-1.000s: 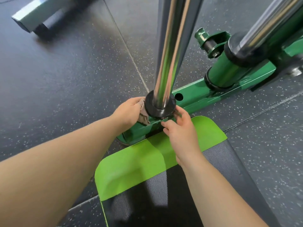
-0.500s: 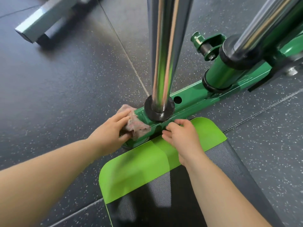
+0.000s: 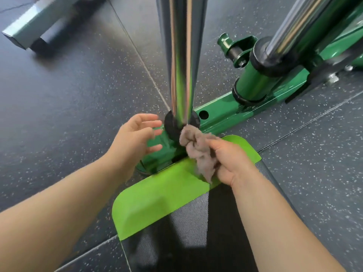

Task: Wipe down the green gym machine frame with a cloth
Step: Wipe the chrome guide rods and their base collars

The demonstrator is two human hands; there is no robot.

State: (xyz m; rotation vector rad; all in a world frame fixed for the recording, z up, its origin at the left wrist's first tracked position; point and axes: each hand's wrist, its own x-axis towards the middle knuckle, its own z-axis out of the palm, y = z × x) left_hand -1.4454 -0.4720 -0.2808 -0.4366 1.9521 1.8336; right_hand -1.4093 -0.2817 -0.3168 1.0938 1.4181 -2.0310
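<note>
Cloth [image 3: 198,152] bunched in my right hand [image 3: 231,161], near the frame [image 3: 235,112]; my left hand [image 3: 135,142] spread, empty.

Two hands [image 3: 135,138] [image 3: 231,163], one cloth [image 3: 198,152], two chrome bars [image 3: 181,55] [image 3: 298,26], perhaps one green frame [image 3: 235,112]

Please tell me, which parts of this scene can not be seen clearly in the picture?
- Head view: the chrome post is cut off by the top edge.
- The green frame under the cloth and right hand is hidden by them.
- The left hand fingers are blurred.
- The grey bar at top left is blurred and cut by the edge.
</note>
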